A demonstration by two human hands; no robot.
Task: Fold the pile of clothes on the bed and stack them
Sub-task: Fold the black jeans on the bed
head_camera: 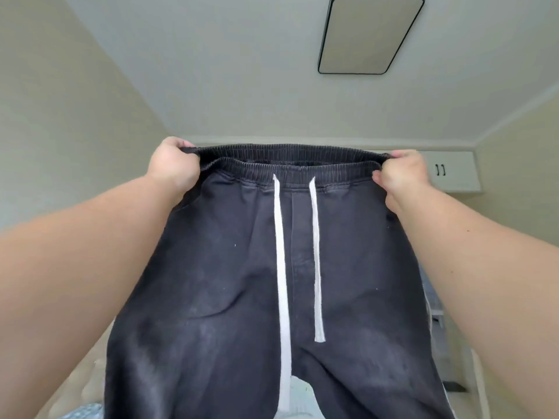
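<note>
- Black drawstring trousers (242, 282) hang mid-frame, lifted above the bed.
- Left hand (174, 166) and right hand (400, 173) pinch the waistband (290, 164) corners, stretched apart.
- Keep tension even and bring both side seams together so the legs match.

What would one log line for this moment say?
step: holding up trousers | left hand: grips waistband | right hand: grips waistband | drawstring: hanging loose | folded: not yet
</note>
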